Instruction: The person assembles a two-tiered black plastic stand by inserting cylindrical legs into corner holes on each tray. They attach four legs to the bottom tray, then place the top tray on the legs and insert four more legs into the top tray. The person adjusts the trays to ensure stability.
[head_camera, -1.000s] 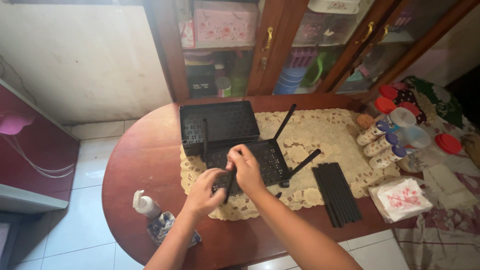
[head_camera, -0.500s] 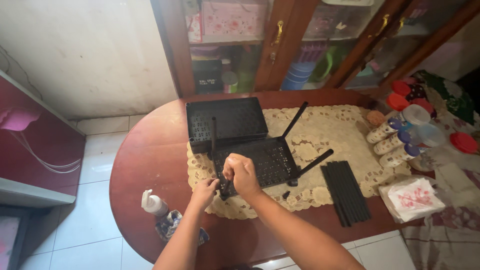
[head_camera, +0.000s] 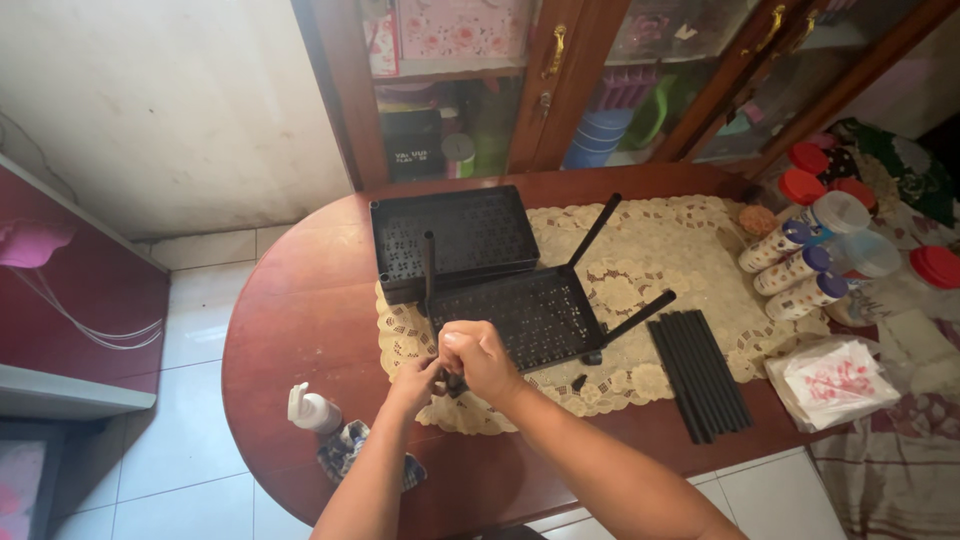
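Where the round wooden table (head_camera: 300, 310) carries a lace mat (head_camera: 670, 260), two black perforated trays: one (head_camera: 465, 235) behind, one (head_camera: 525, 318) nearer with three black posts upright. Just right, a bundle of black rods (head_camera: 700, 372). At the nearer tray's front corner, right hand (head_camera: 480, 358) and left hand (head_camera: 422, 380) together, fingers curled round a black post (head_camera: 452, 382), mostly hidden.
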